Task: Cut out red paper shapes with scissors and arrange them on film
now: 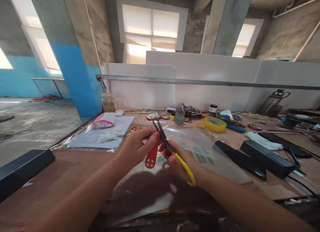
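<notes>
Pinched between the thumb and fingers of my left hand [141, 143] is a flat red strip [152, 156]. Its rounded lower end hangs down and bears a pale yellow cut-out pattern. My right hand [183, 158] grips a pair of scissors [186, 170] with yellow handles. The metal blades point up and away from me, slightly parted, right beside my left fingertips. Whether the blades touch the strip cannot be made out. Below both hands lies a translucent sheet [200, 152] with green lettering. A red patterned piece [133, 129] shows partly behind my left hand.
Papers [120, 135] and a pink packet [104, 120] lie at the left. A yellow tape roll [214, 124], a clear cup [179, 117] and red-rimmed dishes [153, 116] stand along the back. Black lamp-like devices [267, 158] sit at the right, with another black bar [25, 168] at far left.
</notes>
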{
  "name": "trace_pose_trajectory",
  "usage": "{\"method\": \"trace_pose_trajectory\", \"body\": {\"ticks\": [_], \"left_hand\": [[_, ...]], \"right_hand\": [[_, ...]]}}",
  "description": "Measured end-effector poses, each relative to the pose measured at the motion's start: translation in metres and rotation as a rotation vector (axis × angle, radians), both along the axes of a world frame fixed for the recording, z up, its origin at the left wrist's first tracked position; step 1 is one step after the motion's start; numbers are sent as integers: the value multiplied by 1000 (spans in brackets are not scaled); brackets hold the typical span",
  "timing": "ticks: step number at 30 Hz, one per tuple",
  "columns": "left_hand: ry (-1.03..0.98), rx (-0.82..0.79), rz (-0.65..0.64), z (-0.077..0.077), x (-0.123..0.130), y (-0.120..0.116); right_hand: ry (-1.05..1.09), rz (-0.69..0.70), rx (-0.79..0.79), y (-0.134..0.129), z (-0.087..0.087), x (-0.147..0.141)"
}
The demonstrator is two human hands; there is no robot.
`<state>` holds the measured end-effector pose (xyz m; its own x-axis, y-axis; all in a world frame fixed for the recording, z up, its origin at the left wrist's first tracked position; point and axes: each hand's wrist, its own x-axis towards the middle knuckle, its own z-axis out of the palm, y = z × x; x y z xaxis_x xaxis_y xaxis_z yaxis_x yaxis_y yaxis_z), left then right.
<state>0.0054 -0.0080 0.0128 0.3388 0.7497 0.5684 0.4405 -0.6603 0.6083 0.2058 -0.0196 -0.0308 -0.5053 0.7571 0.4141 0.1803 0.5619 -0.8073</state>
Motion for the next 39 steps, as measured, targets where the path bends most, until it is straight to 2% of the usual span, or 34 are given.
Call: {"method": "trace_pose_trajectory", "body": {"ticks": [14,19,25,32,39], "left_hand": [[3,-10,17,1,-1,0],[26,10,-30,7,-2,-1],[30,26,-23,12,-3,-2],[38,15,31,16,-3,-5],[9,-28,54,14,-1,-6]], "right_hand": [[103,32,-72,8,-12,-1],[124,20,-114,5,-5,-4],[92,-1,-91,0,6,-5],[116,-24,-127,3,5,-4],[68,-34,-81,10,3,1]]}}
